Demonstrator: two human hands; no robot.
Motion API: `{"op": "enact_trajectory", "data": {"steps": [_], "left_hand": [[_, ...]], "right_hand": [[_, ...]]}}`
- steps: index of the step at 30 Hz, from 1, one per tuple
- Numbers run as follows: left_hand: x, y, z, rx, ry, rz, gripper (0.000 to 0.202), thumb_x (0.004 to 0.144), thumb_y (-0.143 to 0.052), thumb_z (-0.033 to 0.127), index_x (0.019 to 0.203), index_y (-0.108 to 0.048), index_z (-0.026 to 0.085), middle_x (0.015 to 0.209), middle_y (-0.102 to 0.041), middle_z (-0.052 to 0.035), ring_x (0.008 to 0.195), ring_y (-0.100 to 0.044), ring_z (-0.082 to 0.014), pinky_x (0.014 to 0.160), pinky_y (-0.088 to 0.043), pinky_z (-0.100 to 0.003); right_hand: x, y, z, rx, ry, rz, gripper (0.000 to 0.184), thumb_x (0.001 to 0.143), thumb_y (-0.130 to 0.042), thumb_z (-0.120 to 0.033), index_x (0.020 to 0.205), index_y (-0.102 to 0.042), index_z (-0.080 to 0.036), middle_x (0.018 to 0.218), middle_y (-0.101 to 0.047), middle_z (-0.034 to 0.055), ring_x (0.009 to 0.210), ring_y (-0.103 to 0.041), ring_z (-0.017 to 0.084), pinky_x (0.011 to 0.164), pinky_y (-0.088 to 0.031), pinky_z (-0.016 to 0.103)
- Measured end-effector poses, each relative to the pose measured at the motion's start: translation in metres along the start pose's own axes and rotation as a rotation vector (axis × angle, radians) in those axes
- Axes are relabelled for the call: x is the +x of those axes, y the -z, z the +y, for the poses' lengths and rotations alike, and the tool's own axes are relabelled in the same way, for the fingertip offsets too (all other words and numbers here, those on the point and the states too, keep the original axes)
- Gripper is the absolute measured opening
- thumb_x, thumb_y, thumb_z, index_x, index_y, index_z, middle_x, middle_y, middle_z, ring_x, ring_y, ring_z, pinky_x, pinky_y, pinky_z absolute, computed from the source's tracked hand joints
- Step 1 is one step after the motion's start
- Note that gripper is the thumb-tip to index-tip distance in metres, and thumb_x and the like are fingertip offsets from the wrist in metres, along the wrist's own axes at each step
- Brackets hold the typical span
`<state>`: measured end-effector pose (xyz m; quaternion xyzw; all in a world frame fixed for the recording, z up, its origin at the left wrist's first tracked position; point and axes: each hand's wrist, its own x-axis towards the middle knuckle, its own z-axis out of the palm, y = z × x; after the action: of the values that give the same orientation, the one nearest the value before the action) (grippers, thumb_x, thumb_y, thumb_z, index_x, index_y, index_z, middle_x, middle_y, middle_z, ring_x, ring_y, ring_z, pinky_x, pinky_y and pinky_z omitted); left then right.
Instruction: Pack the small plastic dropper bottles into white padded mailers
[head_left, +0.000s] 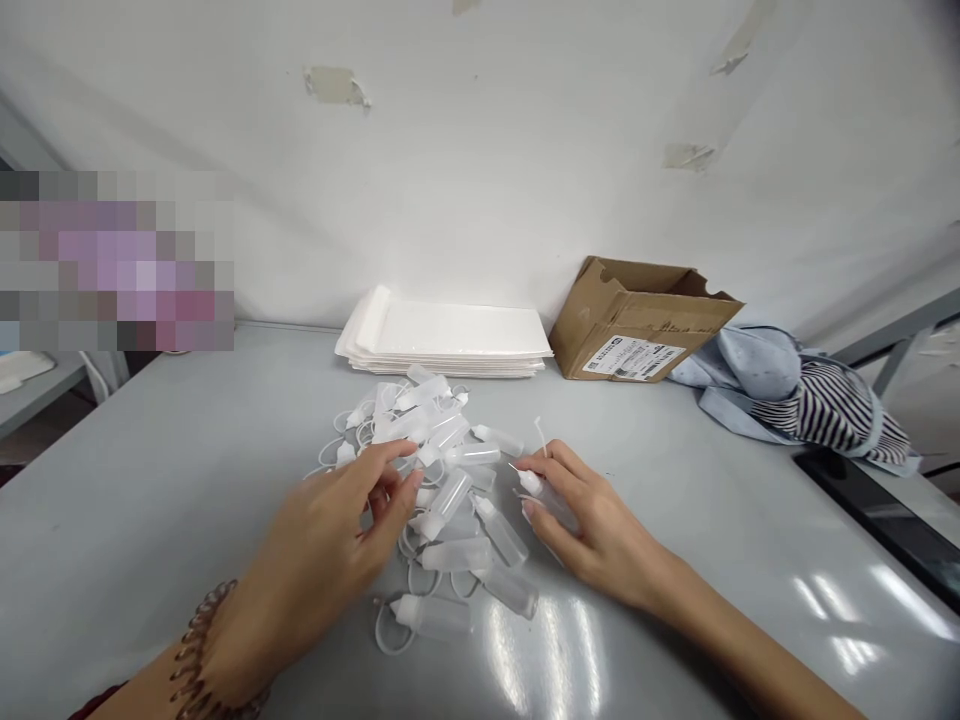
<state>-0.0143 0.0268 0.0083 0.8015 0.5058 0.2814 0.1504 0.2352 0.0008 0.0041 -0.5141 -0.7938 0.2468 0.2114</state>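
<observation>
- I have one small clear plastic bottle (551,497) in the right hand (600,520), gripped between thumb and fingers just right of the pile, its thin tip pointing left. One white strap (541,433) sticks up beside the index finger.
- The pile of bottles (450,497) lies on the counter (187,450) between my two hands. I count well over a dozen; overlaps keep me from an exact figure. Several thin white loops poke out along its left side.
- One bottle at the near edge (444,618) lies on its side with its loop to the left.
- The left hand (322,545) is at the pile's left side, thumb and index finger parted, with nothing in its grasp that I can see. I can't tell whether its fingertips touch a bottle.
- One brown coiled band (202,640) circles the left wrist.
- Behind the pile I see one stack of white envelopes (461,330); I can't count its layers.
- Right of that stands one open cardboard box (675,312) with one white label (634,357) on its front.
- Farther right: one blue and striped cloth bundle (757,370) and one flat black object (885,520).
</observation>
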Motion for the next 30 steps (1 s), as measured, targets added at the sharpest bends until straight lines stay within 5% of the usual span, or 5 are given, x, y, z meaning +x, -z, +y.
{"op": "enact_trajectory", "data": {"steps": [11, 16, 20, 25, 30], "left_hand": [[-0.005, -0.002, 0.004, -0.056, 0.005, -0.001, 0.024, 0.090, -0.047, 0.038, 0.106, -0.056, 0.022, 0.066, -0.062, 0.0031, 0.053, -0.056, -0.0109, 0.042, -0.040, -0.017], [-0.006, -0.002, 0.007, -0.123, -0.057, -0.049, 0.022, 0.090, -0.048, 0.031, 0.107, -0.055, 0.021, 0.067, -0.063, 0.0034, 0.057, -0.059, -0.0105, 0.047, -0.044, -0.016], [-0.011, -0.004, 0.020, -0.272, -0.037, -0.237, 0.021, 0.090, -0.047, 0.030, 0.107, -0.057, 0.022, 0.062, -0.061, 0.0053, 0.055, -0.057, -0.0090, 0.043, -0.041, -0.013], [-0.020, -0.010, 0.030, -0.378, 0.008, -0.369, 0.023, 0.089, -0.048, 0.030, 0.109, -0.058, 0.024, 0.072, -0.065, 0.0024, 0.064, -0.060, -0.0112, 0.042, -0.039, -0.013], [-0.020, -0.014, 0.030, -0.525, 0.144, -0.483, 0.043, 0.090, -0.045, 0.032, 0.133, -0.039, 0.025, 0.084, -0.064, 0.0015, 0.065, -0.059, -0.0110, 0.053, -0.045, -0.018]], "right_hand": [[0.002, -0.001, 0.006, -0.007, 0.164, 0.472, 0.037, 0.091, -0.039, -0.008, 0.126, -0.045, -0.018, 0.089, -0.050, 0.0053, 0.080, -0.051, 0.015, 0.070, -0.048, 0.030], [-0.002, 0.002, 0.003, 0.113, 0.219, 0.563, 0.036, 0.092, -0.036, -0.004, 0.118, -0.055, -0.022, 0.084, -0.056, 0.0029, 0.079, -0.055, 0.013, 0.070, -0.046, 0.028], [-0.009, 0.002, -0.006, 0.393, 0.107, 0.500, 0.029, 0.095, -0.037, -0.011, 0.107, -0.059, -0.025, 0.081, -0.059, 0.0003, 0.077, -0.061, 0.013, 0.069, -0.047, 0.028], [-0.007, -0.001, -0.016, 0.872, -0.179, 0.236, 0.018, 0.096, -0.040, -0.026, 0.093, -0.058, -0.024, 0.077, -0.053, -0.0037, 0.041, -0.051, 0.003, 0.042, -0.041, 0.019], [-0.006, -0.002, -0.023, 1.145, -0.350, -0.149, 0.032, 0.095, -0.039, -0.041, 0.125, -0.040, -0.029, 0.061, -0.058, -0.0046, 0.025, -0.034, 0.002, 0.026, -0.028, 0.012]]}}
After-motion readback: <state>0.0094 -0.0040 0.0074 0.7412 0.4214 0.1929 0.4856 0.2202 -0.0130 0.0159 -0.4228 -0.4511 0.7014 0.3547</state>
